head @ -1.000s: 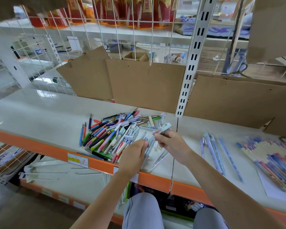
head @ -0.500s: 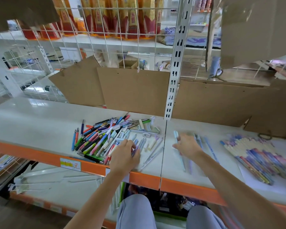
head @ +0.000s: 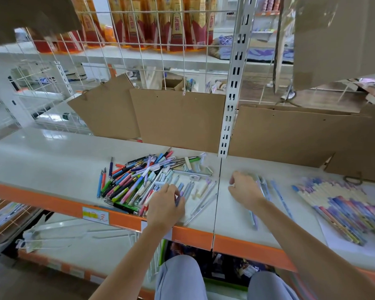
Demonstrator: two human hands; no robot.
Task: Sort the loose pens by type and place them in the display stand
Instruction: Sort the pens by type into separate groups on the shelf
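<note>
— Shelf [head: 52,161]: what's on the left part?
— Pen pile [head: 136,180]. Left hand [head: 166,204] at its near right edge.
— Right of the seam?
— Right hand [head: 245,189], sorted pens [head: 278,195] just beside it, pen rows [head: 342,208] farther right. Cardboard sheets [head: 178,120] stand behind.

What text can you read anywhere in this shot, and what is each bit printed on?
"东鹏": on the red and gold packs standing on the upper shelf behind the wire grid.
"元": handwritten in red on the price tag stuck to the orange shelf edge; the rest of that tag is blurred.
White label on the shelf edge under the left hand: mostly hidden, unreadable.
Print on the loose pens: too small to read.
</note>
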